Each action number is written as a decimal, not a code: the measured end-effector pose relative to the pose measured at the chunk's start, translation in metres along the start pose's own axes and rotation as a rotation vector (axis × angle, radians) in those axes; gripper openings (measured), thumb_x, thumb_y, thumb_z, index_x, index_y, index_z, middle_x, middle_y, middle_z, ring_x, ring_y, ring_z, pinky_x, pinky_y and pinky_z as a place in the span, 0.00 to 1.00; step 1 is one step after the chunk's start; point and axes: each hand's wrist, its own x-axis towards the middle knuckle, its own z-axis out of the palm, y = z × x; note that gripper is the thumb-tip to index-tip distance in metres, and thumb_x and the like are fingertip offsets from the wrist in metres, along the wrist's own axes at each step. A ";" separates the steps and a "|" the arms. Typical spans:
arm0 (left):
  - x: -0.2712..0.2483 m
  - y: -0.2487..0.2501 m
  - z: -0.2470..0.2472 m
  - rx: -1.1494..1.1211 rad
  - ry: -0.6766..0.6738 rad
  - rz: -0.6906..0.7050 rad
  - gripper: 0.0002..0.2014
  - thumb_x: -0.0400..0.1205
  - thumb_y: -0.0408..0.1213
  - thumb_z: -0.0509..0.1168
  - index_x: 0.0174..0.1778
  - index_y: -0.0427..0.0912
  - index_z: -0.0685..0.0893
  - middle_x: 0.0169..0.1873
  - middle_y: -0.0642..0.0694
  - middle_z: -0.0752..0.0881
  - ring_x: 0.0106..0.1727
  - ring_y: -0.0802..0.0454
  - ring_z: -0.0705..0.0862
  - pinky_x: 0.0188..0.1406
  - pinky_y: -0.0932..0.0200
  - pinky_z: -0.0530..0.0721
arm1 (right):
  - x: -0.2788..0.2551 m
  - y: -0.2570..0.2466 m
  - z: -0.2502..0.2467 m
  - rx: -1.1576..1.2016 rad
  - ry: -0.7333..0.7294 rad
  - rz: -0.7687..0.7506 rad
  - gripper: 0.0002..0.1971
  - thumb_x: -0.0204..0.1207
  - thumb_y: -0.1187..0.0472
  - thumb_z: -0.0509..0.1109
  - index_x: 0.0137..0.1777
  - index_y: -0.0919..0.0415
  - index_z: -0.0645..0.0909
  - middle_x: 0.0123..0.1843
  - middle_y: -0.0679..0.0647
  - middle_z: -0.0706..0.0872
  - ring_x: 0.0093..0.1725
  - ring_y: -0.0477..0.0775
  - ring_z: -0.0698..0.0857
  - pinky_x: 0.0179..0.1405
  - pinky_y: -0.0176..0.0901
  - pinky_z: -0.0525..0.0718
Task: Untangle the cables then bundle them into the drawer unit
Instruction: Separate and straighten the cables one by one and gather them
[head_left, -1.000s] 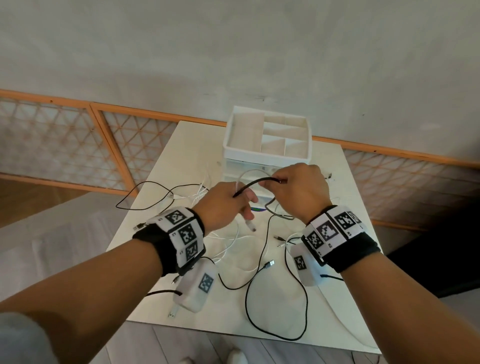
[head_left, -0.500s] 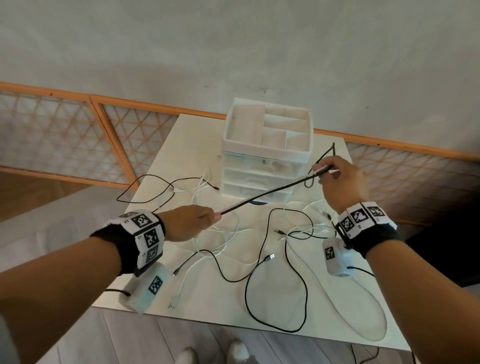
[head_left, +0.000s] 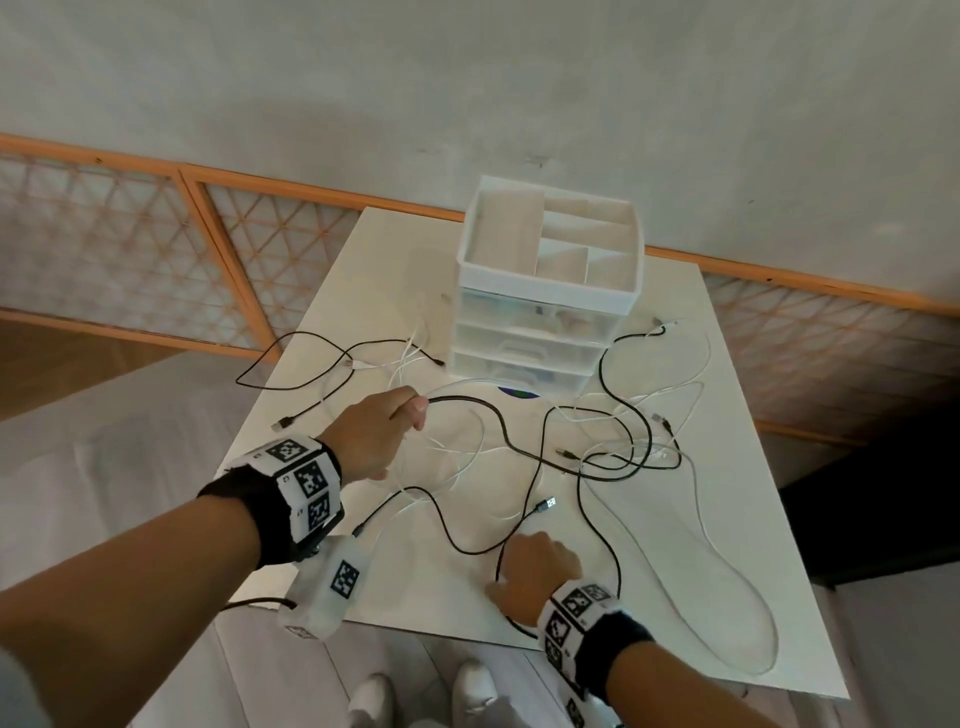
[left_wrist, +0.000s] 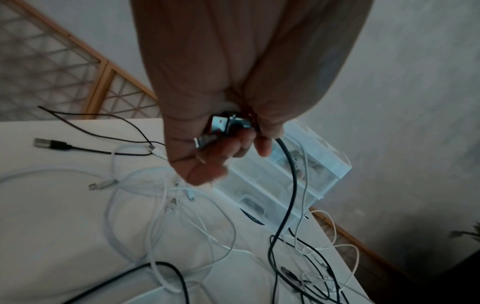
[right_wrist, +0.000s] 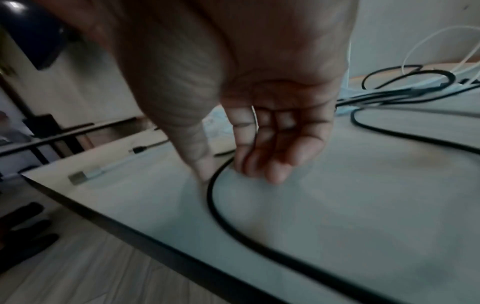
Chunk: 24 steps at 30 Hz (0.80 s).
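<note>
Black and white cables lie tangled on the white table (head_left: 675, 597) in front of the white drawer unit (head_left: 545, 317), whose drawers are closed. My left hand (head_left: 400, 421) hovers left of the unit and grips the plug end of a black cable (head_left: 467, 399); the left wrist view shows my left hand (left_wrist: 228, 144) curled round the metal plug, the black cable (left_wrist: 292, 185) dropping to the tangle. My right hand (head_left: 524, 561) is low at the table's front. My right hand (right_wrist: 231, 172) has relaxed fingers and thumb straddling a black cable loop (right_wrist: 211, 197) without closing on it.
White cables (head_left: 452, 467) sprawl mid-table, and a thin clear cable (head_left: 727, 597) loops wide at the front right. One black cable (head_left: 249, 374) hangs over the left edge. A wooden lattice screen (head_left: 130, 249) stands behind. The table's front edge (right_wrist: 130, 232) is close to my right hand.
My right hand let go of the black cable near the drawer unit and dropped to the table's front. The stretched cable fell slack on the table. My left hand keeps its end.
</note>
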 end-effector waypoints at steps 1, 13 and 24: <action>0.001 -0.002 0.002 -0.011 0.015 0.022 0.18 0.90 0.49 0.52 0.46 0.41 0.81 0.31 0.48 0.75 0.30 0.51 0.71 0.28 0.59 0.72 | 0.001 0.000 0.002 -0.004 0.005 0.013 0.18 0.74 0.43 0.68 0.55 0.56 0.80 0.58 0.54 0.85 0.58 0.59 0.86 0.55 0.47 0.83; -0.002 0.004 -0.021 -0.561 -0.069 0.003 0.16 0.90 0.41 0.56 0.36 0.39 0.75 0.20 0.51 0.69 0.17 0.56 0.65 0.18 0.63 0.66 | -0.038 0.027 -0.126 0.341 0.697 -0.019 0.08 0.79 0.58 0.67 0.43 0.51 0.87 0.40 0.50 0.91 0.43 0.57 0.87 0.45 0.45 0.81; -0.003 0.040 -0.008 -0.501 -0.335 0.251 0.16 0.91 0.43 0.52 0.43 0.40 0.78 0.21 0.50 0.71 0.27 0.46 0.81 0.29 0.60 0.76 | -0.057 -0.039 -0.173 0.588 0.866 -0.237 0.05 0.73 0.55 0.80 0.38 0.52 0.88 0.21 0.32 0.79 0.26 0.40 0.77 0.28 0.26 0.70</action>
